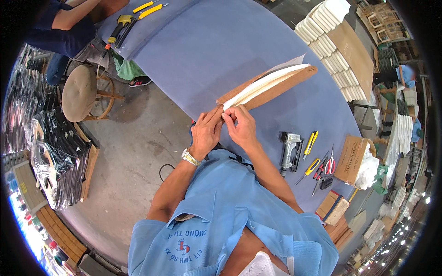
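Note:
A long padded piece (267, 87) with white filling and a brown cover (285, 83) stands tilted over the blue-grey table. Its near end reaches the table's front edge, where both hands meet. My left hand (207, 132), with a metal watch on the wrist, has its fingers pressed on the corner of the brown cover. Beside it, my right hand (240, 125) pinches the cover's edge at the same end, thumb and forefinger together. What lies right under the fingertips is partly hidden. The far end of the padded piece rests away from my hands.
Right on the blue-grey table (193, 55) lie a staple gun (291, 152), a yellow cutter (311, 143), a screwdriver (307, 171), red-handled scissors (329, 165) and a cardboard box (352, 158). White pads (324, 41) are stacked beyond. Far left, a co-worker (69, 23) sits near another staple gun (122, 30) and a stool (79, 93).

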{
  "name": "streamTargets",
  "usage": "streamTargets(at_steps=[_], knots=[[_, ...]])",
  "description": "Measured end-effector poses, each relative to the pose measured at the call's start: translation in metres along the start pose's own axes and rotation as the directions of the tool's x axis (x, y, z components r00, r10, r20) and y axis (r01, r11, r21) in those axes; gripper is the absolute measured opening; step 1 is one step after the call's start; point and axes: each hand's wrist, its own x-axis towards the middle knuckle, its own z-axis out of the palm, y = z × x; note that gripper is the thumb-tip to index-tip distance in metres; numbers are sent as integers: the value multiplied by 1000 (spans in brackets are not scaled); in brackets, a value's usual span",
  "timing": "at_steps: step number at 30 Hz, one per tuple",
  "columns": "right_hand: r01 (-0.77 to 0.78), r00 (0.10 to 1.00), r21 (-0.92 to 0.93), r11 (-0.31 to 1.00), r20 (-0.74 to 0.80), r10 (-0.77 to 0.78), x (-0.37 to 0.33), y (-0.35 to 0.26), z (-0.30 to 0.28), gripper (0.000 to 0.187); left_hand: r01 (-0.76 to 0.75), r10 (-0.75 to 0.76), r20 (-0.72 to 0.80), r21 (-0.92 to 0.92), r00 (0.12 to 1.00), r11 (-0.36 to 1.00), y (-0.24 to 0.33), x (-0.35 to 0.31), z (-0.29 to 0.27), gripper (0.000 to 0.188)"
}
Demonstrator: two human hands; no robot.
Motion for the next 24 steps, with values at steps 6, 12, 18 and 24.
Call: streamTargets(at_steps=[6,12,18,24], knots=[[-133,991,357,924,21,135,-34,12,-68,18,-10,11,-24,29,1000,1000,0,-13,7,50],[-731,678,-321,602,-443,587,-172,169,-157,49,11,-11,-20,11,1000,1000,6,-15,7,48],[-664,747,-542,515,-508,429,-215,214,-129,72,31,-31,-3,-26,1000,999,11,-21,12,44],[-811,562,-174,558,-493,664,-200,220,-157,58,-74,69,-33,-171,997,982,-1,-23,26,44]])
